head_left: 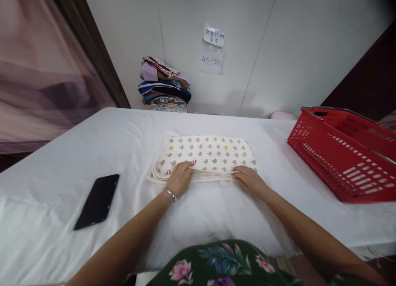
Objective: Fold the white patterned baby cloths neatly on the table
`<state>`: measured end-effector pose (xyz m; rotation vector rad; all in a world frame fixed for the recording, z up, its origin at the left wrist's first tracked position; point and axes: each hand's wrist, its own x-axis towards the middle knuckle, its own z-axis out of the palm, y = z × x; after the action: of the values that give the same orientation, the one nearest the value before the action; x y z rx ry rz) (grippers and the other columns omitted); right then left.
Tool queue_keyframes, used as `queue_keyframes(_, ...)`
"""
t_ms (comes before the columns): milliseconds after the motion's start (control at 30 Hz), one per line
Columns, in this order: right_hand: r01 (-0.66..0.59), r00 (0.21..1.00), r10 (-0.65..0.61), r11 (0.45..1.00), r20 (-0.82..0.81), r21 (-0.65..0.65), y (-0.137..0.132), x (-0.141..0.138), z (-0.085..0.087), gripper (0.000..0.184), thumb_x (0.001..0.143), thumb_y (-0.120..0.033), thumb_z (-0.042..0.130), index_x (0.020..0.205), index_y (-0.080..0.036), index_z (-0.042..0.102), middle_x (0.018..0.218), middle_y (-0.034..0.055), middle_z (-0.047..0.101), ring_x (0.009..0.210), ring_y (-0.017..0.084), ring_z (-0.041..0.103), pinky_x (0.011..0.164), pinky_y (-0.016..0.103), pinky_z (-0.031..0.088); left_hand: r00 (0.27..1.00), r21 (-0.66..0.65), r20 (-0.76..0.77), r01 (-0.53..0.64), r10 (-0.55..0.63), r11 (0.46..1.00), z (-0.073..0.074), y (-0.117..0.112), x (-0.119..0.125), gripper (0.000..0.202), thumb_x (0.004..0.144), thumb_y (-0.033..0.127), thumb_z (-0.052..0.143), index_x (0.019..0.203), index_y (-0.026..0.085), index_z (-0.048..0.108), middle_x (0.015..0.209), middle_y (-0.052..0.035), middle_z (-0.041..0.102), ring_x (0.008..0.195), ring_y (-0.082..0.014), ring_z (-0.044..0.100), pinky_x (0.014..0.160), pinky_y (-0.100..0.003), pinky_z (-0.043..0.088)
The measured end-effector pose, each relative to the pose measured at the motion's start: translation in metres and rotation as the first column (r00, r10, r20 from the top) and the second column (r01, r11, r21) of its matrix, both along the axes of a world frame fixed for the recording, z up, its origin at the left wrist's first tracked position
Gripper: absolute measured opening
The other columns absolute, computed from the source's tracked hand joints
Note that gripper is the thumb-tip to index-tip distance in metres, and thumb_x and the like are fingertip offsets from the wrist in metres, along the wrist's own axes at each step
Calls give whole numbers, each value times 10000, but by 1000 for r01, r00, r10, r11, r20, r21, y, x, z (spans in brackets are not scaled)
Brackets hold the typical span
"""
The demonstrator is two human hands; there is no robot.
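Cloth point(206, 152), cream with rows of small grey mushroom-like shapes, a few in yellow, green and red, folded into a wide, flat rectangle of several layers. Lies near the middle of the white-covered surface point(222, 213), long side toward the wearer. At its near edge, both hands, well apart from each other: left hand point(179, 180) toward the left end, right hand point(252, 182) toward the right, each pinching the edge of the top layer, with the lower layers showing just beneath, between them. Silvery bracelet point(169, 194) around the left wrist. Green floral clothing point(222, 261) at the bottom of the view.

To the left of the cloth, a black phone point(98, 201), lying flat and slanted on the surface, near the left forearm. On the right, a red basket point(349, 154) with slotted walls and metal handles, well apart from the cloth. Past the far edge, a stacked pile point(165, 86) of mixed fabrics by the pale wall point(293, 42). Above, two handwritten papers point(212, 61) on the wall, "45-50" on the lower. At far left, a pinkish curtain point(46, 71).
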<state>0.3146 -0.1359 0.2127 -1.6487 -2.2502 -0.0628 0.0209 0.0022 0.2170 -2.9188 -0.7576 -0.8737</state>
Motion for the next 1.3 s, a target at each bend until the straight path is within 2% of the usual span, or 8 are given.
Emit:
queue_keyframes(167, -14, 998, 15, 1000, -69, 14, 5, -8, 4, 252, 898, -228, 374, 1080, -200, 546, 1153, 89, 558, 1065, 206, 502, 879, 387, 430, 1000, -4, 9, 13, -13, 1000, 1, 1, 3, 170, 856, 146, 381, 764, 174, 521, 1025, -91, 572, 992, -195, 511, 875, -400, 426)
queue_keyframes(433, -68, 995, 75, 993, -66, 98, 10, -21, 3, 227, 901, -253, 398, 985, -200, 602, 1182, 100, 540, 1093, 218, 484, 896, 406, 421, 998, -63, 57, -8, 12, 998, -3, 2, 0, 153, 861, 166, 382, 786, 180, 515, 1052, -88, 562, 1019, -192, 503, 888, -397, 414)
queue_keyframes(600, -70, 993, 80, 991, -91, 113, 21, -33, 1, 244, 902, -240, 396, 1057, -197, 579, 1134, 96, 566, 1058, 210, 500, 878, 391, 425, 998, -110, 56, -27, 34, 994, -4, 4, 2, 170, 875, 190, 365, 797, 181, 516, 1039, -84, 563, 1013, -191, 505, 889, -400, 408)
queue_keyframes(700, -86, 988, 102, 987, -118, 135, 29, -39, -1, 242, 903, -222, 382, 1028, -195, 588, 1082, 87, 592, 1012, 195, 522, 854, 363, 432, 998, -119, 53, -30, 37, 992, -4, 4, 2, 170, 874, 196, 369, 796, 182, 519, 1036, -83, 562, 1011, -194, 502, 890, -404, 405)
queue_keyframes(833, -31, 991, 47, 991, -123, 132, 34, -44, -2, 234, 903, -260, 392, 967, -194, 607, 1049, 90, 602, 973, 197, 533, 826, 356, 432, 997, -141, 58, -38, 47, 989, -3, 3, 1, 176, 874, 199, 368, 782, 185, 518, 1043, -78, 560, 1009, -194, 498, 888, -401, 400)
queue_keyframes(933, -48, 996, 54, 995, -68, 87, 34, -46, -3, 242, 905, -299, 400, 961, -196, 613, 1038, 92, 606, 973, 205, 529, 812, 360, 428, 993, -189, 73, -73, 88, 979, -3, 3, 1, 181, 880, 208, 361, 795, 187, 520, 1054, -69, 562, 999, -189, 500, 895, -396, 391)
queue_keyframes(1067, -29, 998, 33, 997, -59, 66, 33, -48, -4, 257, 914, -289, 382, 965, -201, 617, 1028, 88, 612, 975, 199, 528, 806, 350, 422, 987, -265, 91, -107, 135, 958, -3, 5, 3, 198, 883, 228, 348, 814, 187, 530, 1051, -64, 569, 965, -184, 516, 888, -397, 392)
queue_keyframes(1300, 22, 998, -18, 997, -60, 77, 41, -54, -5, 196, 888, -291, 446, 948, -191, 603, 1060, 83, 590, 992, 209, 508, 811, 362, 416, 979, -354, 134, -94, 150, 931, -3, 10, 4, 238, 885, 249, 335, 755, 187, 525, 1004, -58, 579, 935, -176, 536, 843, -372, 428)
